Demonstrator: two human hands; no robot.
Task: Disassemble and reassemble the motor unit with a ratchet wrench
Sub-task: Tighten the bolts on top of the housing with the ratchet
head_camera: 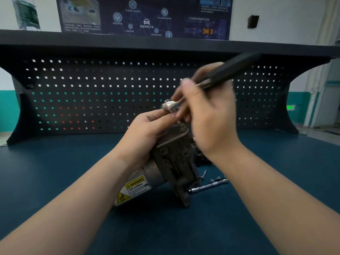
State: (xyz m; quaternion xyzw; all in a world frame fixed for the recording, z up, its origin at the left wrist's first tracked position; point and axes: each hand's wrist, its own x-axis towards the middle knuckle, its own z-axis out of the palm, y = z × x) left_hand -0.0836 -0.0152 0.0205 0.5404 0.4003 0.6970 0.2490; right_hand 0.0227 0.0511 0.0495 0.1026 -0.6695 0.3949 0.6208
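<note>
Dim indoor light is falling on the bench (55,172), motion blur is smearing the right hand (207,115), and the shelf (165,43) above it is bowing at the edges.

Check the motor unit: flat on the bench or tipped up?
Tipped up. The motor unit leans on its flange edge on the bench mat, steadied by the left hand.

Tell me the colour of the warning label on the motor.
Yellow and white with black print; the label on the motor shows in the head view.
</note>
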